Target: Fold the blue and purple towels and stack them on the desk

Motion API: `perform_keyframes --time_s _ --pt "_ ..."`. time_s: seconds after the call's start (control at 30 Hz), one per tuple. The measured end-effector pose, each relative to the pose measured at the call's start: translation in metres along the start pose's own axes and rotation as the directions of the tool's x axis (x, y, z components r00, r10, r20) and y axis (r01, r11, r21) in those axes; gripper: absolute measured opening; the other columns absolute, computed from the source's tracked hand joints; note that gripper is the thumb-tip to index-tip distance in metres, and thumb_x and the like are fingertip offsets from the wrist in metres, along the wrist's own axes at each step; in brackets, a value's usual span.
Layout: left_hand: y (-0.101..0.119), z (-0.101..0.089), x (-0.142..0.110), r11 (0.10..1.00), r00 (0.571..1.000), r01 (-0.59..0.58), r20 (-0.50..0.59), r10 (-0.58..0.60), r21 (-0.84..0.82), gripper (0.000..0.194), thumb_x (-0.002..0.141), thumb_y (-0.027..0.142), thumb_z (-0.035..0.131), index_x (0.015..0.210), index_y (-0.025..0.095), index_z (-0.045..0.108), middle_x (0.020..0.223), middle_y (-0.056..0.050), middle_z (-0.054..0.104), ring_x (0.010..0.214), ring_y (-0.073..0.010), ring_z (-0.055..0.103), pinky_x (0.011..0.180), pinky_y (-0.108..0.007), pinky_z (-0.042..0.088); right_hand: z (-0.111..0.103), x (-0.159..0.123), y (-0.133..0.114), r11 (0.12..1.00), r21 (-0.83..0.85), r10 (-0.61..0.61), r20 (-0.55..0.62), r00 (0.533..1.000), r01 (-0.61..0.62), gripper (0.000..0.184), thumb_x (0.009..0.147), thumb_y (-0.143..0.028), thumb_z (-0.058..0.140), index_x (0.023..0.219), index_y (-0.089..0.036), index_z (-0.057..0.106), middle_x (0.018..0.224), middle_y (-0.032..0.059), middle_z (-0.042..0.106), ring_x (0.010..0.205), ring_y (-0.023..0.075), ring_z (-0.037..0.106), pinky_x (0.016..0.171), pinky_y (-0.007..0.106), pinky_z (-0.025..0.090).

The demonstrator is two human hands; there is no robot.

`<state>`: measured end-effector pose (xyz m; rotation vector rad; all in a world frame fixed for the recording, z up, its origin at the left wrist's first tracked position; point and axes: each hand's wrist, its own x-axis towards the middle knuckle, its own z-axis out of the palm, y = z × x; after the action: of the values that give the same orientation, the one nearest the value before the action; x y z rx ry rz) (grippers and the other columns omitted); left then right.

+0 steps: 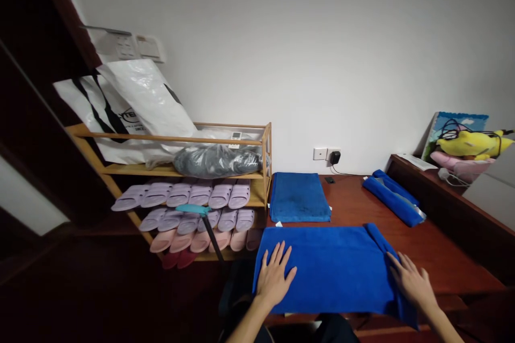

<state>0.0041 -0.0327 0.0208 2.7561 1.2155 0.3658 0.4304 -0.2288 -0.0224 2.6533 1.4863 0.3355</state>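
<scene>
A bright blue towel is spread on the table in front of me, its right edge turned over into a narrow fold. On its left part my left hand lies flat, fingers spread. My right hand rests at the right edge, its fingers stretched over the fold and the thumb side partly hidden. Just behind the spread towel is a flat stack of folded blue towels with small white tags. Farther right lie rolled blue towels.
Left of the table stands a wooden rack with several slippers, white bags and a plastic-wrapped dark bundle. A black plug sits in the wall. A raised ledge at right holds a yellow plush toy.
</scene>
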Motion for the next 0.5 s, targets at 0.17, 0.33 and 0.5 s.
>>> perform_keyframes --time_s 0.17,0.33,0.5 --pt "-0.004 -0.003 -0.002 1.0 1.0 -0.006 0.021 0.006 -0.024 0.057 0.095 0.054 0.025 0.147 0.032 0.017 0.154 -0.002 0.02 0.14 -0.0246 0.018 0.112 -0.052 0.015 -0.021 0.002 -0.022 0.99 0.075 0.128 -0.183 0.975 -0.115 0.054 0.088 -0.031 0.026 0.135 -0.014 0.044 0.146 0.0186 0.036 0.135 0.0293 0.032 0.102 0.054 0.03" --pt "-0.005 -0.008 -0.005 1.0 0.999 -0.01 0.035 0.011 -0.021 0.057 0.095 0.053 0.027 0.147 0.032 0.017 0.154 -0.002 0.021 0.14 -0.0253 0.018 0.112 -0.051 0.015 -0.05 -0.005 -0.151 0.868 0.433 -0.169 -0.203 0.965 0.243 0.056 0.091 -0.048 0.027 0.143 -0.025 0.031 0.15 0.0088 0.033 0.134 0.0213 0.034 0.102 0.043 0.037" --pt "-0.01 -0.011 -0.012 1.0 0.999 0.013 0.052 -0.012 -0.027 0.056 0.095 0.052 0.028 0.147 0.033 0.017 0.154 -0.001 0.02 0.14 -0.0254 0.018 0.112 -0.052 0.015 -0.032 -0.008 -0.183 0.899 0.408 -0.114 -0.14 0.984 0.162 0.064 0.088 -0.058 0.028 0.14 -0.022 0.037 0.148 0.0105 0.035 0.137 0.0247 0.029 0.106 0.047 0.031"
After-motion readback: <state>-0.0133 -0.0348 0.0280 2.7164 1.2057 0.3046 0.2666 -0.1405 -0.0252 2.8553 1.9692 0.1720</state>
